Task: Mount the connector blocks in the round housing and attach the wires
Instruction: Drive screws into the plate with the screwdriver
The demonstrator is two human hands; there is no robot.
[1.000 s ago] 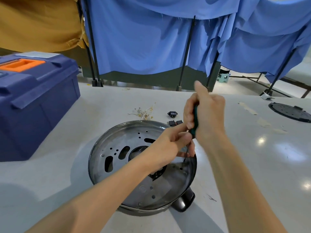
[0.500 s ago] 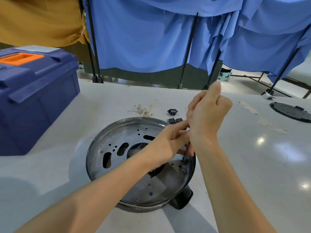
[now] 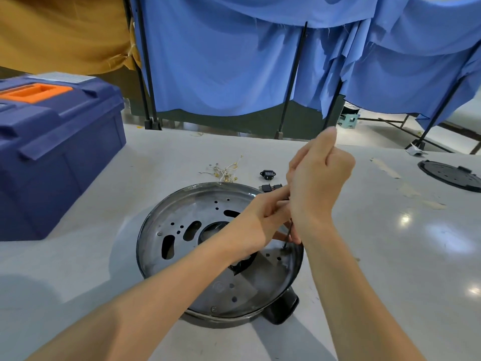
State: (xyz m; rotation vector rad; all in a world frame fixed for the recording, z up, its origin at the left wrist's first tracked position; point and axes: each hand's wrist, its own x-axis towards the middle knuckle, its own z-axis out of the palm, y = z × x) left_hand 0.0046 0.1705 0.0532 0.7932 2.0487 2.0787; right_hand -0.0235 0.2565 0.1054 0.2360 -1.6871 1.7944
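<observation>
**Both hands at the right side of the round housing**

Watching through the head camera from my station, I saw the round housing [image 3: 182, 225] lying flat on the grey table [image 3: 390, 256]. Its pierced metal plate faced up, and a black knob [image 3: 282, 307] jutted from its near right edge. Both forearms reached in from the bottom of the view and met above the housing's right side.

The right hand [image 3: 318, 183] was closed in a fist with the thumb raised on top. Its fingers were wrapped round a screwdriver [image 3: 288, 234], of which only the thin dark shaft showed below the fist. The tip met the plate just inside the right rim.

The left hand [image 3: 260, 217] lay against the right wrist, its fingers reaching toward the shaft. The fingertips were hidden behind the right hand, so I could not tell whether they pinched the shaft or only rested beside it.

Beyond the far rim, outside the housing, a loose bundle of wires [image 3: 226, 170] lay on the table. A single black connector block [image 3: 267, 174] sat just to its right. A pair of connector blocks [image 3: 270, 187] lay nearer the rim, just beside the left fingers.

A blue toolbox [image 3: 52, 152] with an orange handle stood at the left, well apart from the housing. A black round lid [image 3: 450, 175] lay near the right edge. Blue cloth [image 3: 234, 61] hung behind the table.
</observation>
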